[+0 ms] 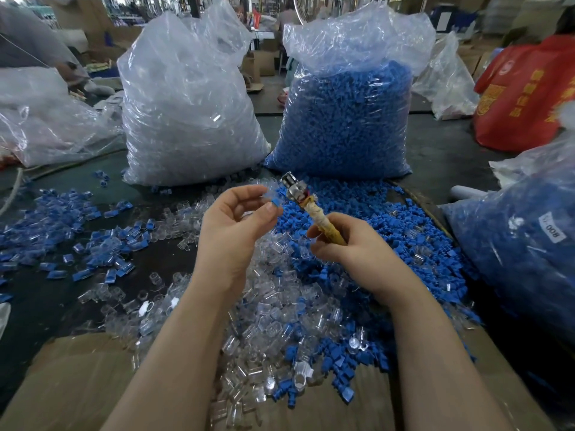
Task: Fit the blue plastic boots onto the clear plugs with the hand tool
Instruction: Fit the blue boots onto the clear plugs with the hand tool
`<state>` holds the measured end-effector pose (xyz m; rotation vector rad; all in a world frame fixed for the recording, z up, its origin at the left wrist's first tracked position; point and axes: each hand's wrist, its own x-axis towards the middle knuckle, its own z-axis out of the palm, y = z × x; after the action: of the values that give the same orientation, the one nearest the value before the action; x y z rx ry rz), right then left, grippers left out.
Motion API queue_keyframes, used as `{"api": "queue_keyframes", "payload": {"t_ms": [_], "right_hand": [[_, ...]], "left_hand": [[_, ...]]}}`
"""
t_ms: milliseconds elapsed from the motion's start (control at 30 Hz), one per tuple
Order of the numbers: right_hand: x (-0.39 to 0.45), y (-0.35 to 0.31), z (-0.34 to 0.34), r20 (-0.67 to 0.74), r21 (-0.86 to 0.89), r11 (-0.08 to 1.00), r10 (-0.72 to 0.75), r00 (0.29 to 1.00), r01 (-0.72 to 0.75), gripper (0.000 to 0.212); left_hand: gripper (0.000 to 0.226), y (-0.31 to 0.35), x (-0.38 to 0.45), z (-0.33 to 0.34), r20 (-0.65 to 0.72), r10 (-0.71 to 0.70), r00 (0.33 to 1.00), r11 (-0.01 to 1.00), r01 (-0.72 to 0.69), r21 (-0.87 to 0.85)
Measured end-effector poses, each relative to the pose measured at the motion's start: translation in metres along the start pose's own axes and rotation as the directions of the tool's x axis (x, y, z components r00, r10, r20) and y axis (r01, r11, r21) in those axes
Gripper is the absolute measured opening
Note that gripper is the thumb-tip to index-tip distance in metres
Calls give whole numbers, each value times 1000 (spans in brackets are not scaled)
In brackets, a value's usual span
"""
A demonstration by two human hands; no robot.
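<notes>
Two bags [345, 119] stand behind loose piles [357, 244], stock within reach. The right hand [351, 244] grips the tool [311, 209], tip raised toward the boot [275, 202] pinched by the left hand [236, 222], probably for loading.

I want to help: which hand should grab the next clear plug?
Probably the left hand: it pinches only a small blue boot above the clear plugs; the right hand grips the hand tool.

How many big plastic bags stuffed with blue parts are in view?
2: one bag of blue parts standing behind the hands, another bag at the right edge. More may sit outside the frame.
</notes>
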<state>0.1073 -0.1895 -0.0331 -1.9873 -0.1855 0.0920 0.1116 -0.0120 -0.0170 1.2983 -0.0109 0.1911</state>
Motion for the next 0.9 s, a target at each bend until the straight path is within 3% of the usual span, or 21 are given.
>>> {"api": "queue_keyframes", "payload": {"t_ms": [267,733,900], "right_hand": [[3,1,5,82,-94,995,-13,997,21,19],[-2,-5,1,151,-110,994,29,988,-12,32],[0,-3,4,151,-249,969,28,988,11,34]], "left_hand": [[27,2,3,-5,-10,119,993,982,-116,148],[24,2,6,-10,24,-9,1000,998,10,-61],[26,0,6,-9,0,55,998,996,-55,73]]}}
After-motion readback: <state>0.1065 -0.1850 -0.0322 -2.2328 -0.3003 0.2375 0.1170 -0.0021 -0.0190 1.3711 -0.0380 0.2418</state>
